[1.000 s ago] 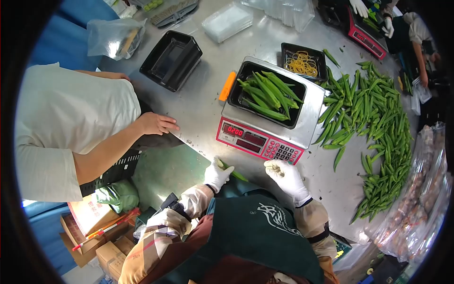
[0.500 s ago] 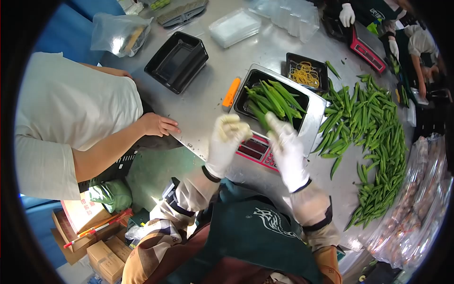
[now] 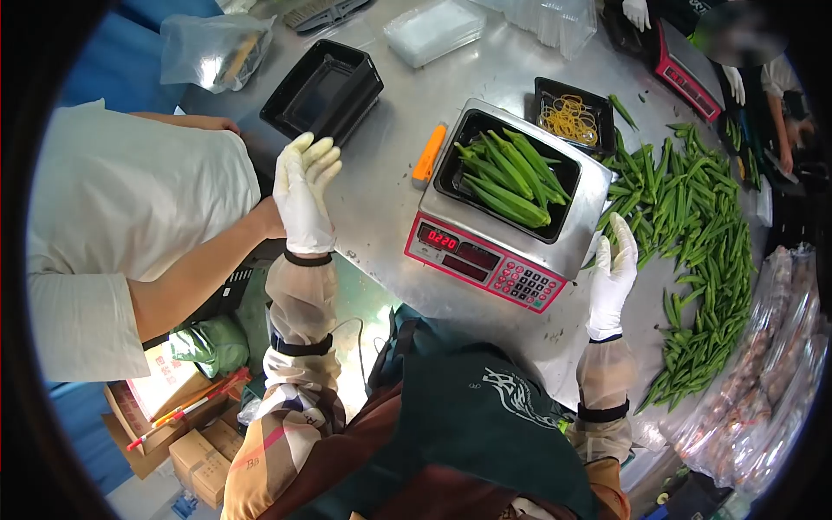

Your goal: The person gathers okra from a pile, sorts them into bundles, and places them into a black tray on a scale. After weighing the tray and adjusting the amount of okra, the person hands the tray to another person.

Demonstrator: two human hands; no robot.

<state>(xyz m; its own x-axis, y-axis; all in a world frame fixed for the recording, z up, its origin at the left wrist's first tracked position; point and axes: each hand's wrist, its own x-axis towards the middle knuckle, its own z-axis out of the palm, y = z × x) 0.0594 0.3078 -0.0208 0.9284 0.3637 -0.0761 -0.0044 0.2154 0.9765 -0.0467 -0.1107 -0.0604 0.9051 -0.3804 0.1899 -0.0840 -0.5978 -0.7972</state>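
Stainless-steel in finish, the worktop [image 3: 381,204] carries a digital scale [image 3: 487,262] with a red-framed front panel, its lit display [image 3: 438,237] reading 0.220. On the weighing plate sits a black plastic tray [image 3: 443,176] holding a bundle of green okra pods [image 3: 511,176], laid lengthwise and roughly parallel, with some tips resting near the rim. The left hand [image 3: 306,198], in a white glove, is raised well apart from the scale, its fingers extended and its grasp empty; it lies in front of a co-worker's forearm [image 3: 204,264], partly hiding that person's hand, and its fingertips are close to a stack of black trays [image 3: 322,91] in this view. The right hand [image 3: 614,277], likewise gloved, is open, with fingers upward and nothing visible in its grasp, between the right side of the scale and the loose okra pile [image 3: 693,251]; whether it touches the scale cannot be told. Just beyond the scale's far right corner, a smaller black tray [image 3: 604,102] contains yellow rubber bands [image 3: 569,120], and a single okra pod [image 3: 622,112] lies beside it. An orange-handled tool [image 3: 429,154] is just beside the scale's left edge. Toward the far edge are clear plastic packaging [image 3: 433,33] and a brush [image 3: 321,15]; at upper right, a second red-framed scale [image 3: 687,82] stands near another person's gloved hand [image 3: 637,13].
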